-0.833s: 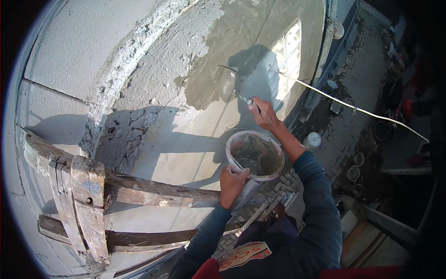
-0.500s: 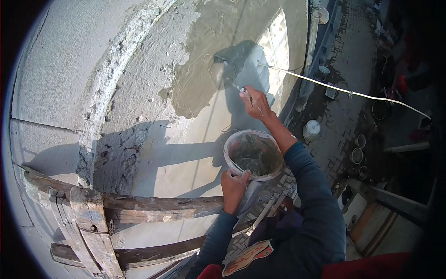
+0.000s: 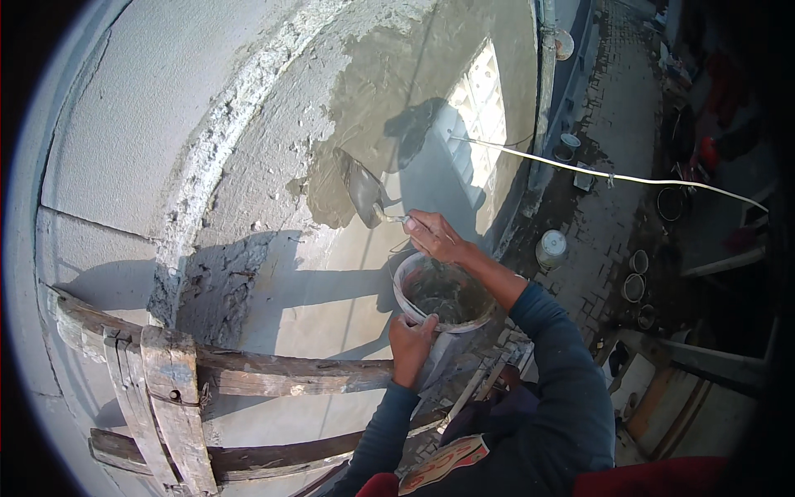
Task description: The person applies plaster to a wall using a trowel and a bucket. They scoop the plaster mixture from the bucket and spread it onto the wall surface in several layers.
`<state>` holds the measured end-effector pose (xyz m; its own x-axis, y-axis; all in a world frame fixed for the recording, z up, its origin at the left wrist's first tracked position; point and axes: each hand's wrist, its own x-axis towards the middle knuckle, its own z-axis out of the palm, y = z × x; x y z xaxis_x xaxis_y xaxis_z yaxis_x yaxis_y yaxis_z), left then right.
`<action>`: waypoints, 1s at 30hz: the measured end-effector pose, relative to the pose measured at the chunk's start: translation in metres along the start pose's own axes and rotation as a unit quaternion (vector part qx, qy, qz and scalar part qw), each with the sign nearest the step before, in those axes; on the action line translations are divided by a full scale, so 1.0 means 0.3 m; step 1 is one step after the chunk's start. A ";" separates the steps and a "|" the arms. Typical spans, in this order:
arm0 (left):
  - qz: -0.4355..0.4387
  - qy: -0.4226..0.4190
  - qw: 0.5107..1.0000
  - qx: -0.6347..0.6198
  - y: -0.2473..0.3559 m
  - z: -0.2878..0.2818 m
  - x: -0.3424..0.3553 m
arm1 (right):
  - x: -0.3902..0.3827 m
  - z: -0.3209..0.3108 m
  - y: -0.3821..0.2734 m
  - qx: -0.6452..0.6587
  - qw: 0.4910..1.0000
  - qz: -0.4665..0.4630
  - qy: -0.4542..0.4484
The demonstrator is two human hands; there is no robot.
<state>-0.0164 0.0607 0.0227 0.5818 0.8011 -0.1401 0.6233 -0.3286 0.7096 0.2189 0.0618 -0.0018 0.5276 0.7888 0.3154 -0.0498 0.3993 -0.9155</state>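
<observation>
My right hand (image 3: 432,234) grips the handle of a metal trowel (image 3: 359,187), whose blade lies against the grey wet plaster (image 3: 389,62) on the wall. My left hand (image 3: 411,341) holds the rim of a pale bucket (image 3: 401,287) of grey mortar, gripped at the side nearest me, with the thumb over the edge. The bucket sits just below my right hand, which partly covers its far rim. Left of the wet patch is a rough, chipped wall surface (image 3: 273,166) with a curved whitish ridge (image 3: 228,116).
A weathered wooden plank frame (image 3: 170,398) crosses the lower left. A white cord (image 3: 613,176) stretches across the right side. Below right, a paved strip (image 3: 609,124) holds a white lidded bucket (image 3: 551,248), several smaller containers (image 3: 633,287) and dark clutter.
My right hand has moved down and left, carrying the trowel lower on the wet plaster, closer to the bucket. My left hand keeps its grip on the bucket.
</observation>
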 end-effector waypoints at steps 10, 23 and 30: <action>-0.023 -0.018 0.999 -0.045 0.100 -0.019 -0.022 | 0.255 -0.108 -0.252 -0.017 0.984 0.035 0.177; -0.003 -0.020 0.999 -0.031 0.097 -0.007 -0.033 | 0.360 -0.463 -0.114 -0.179 0.929 0.034 0.323; 0.020 0.003 0.998 -0.065 0.069 -0.001 -0.018 | 0.290 -0.416 -0.087 0.033 0.967 0.099 0.231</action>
<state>-0.0069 0.0498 0.0384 0.6018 0.7917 -0.1051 0.5258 -0.2937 0.7983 0.3718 0.0617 0.0184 0.8237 0.5664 -0.0245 -0.2350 0.3017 -0.9240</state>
